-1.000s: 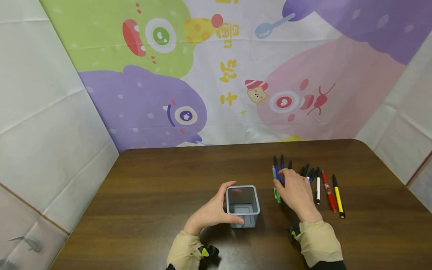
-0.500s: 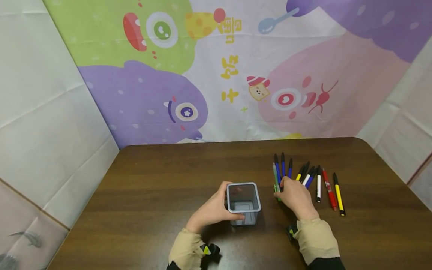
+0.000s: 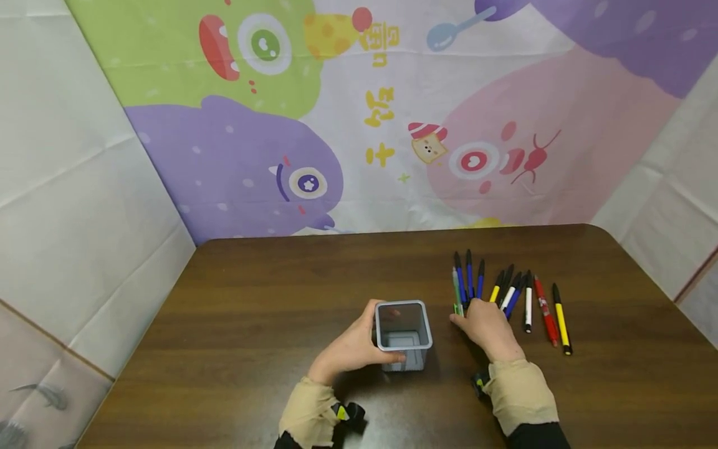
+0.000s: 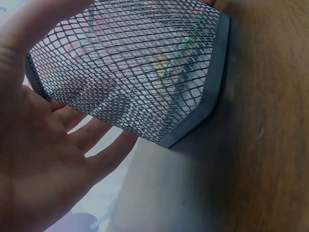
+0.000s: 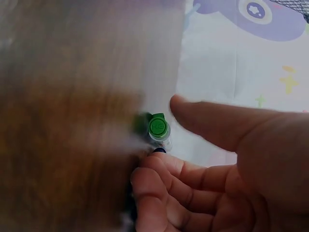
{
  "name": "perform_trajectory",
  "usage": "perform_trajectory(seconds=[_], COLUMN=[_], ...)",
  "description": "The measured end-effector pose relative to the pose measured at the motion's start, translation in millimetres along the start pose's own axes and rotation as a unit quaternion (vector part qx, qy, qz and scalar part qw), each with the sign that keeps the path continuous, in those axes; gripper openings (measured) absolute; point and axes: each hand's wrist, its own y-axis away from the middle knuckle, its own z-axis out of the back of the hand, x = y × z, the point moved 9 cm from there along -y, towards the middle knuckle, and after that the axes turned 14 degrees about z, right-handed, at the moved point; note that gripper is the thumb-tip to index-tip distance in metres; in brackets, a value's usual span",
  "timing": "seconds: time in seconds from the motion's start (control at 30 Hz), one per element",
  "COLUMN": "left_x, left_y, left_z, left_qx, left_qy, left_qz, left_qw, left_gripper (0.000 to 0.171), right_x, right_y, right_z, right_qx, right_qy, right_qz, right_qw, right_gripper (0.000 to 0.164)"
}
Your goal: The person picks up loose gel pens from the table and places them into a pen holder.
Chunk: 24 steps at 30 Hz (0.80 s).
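Observation:
A grey mesh pen holder (image 3: 414, 360) stands on the table, and my left hand (image 3: 350, 346) grips it from the left, thumb across its front wall. In the left wrist view the mesh wall (image 4: 140, 67) shows close up, with fingers (image 4: 113, 150) behind it. My right hand (image 3: 489, 327) is low over the near ends of the pens at the right. A clear pen with a green end (image 5: 158, 128) lies at its fingertips in the right wrist view; the thumb (image 5: 207, 118) is apart from it. Blue pens (image 3: 469, 274) with black caps lie beside the green one.
Right of my right hand lie a yellow marker (image 3: 497, 288), white pens (image 3: 528, 305), a red pen (image 3: 546, 312) and another yellow marker (image 3: 561, 321). The brown table (image 3: 269, 312) ends at a cartoon-printed cloth (image 3: 381, 199) behind.
My right hand has drawn back towards the near ends of the pens, uncovering more of the blue and yellow ones. The left hand keeps its hold on the pen holder.

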Motion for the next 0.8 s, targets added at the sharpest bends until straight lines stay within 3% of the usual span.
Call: perform_trajectory(seconds=[0.13, 0.43, 0.8], left_x=[-3.3, -31.5, -25.3], left_y=[1.0, 15.8, 13.9], left_z=[-1.2, 0.9, -0.6], left_qx=[0.011, 0.024, 0.033], left_qy=[0.005, 0.012, 0.026], left_qz=[0.004, -0.002, 0.002], left_qw=[0.9999, 0.9996, 0.9991], left_gripper=[0.078, 0.074, 0.075], right_x=[-1.0, -0.9, -7.1], right_y=[0.1, 0.4, 0.3], right_z=[1.5, 3.7, -3.0], right_qx=[-0.01, -0.005, 0.029], right_qy=[0.005, 0.002, -0.022], right_qz=[0.007, 0.016, -0.006], right_qw=[1.0, 1.0, 0.999], right_gripper=[0.042, 0.034, 0.03])
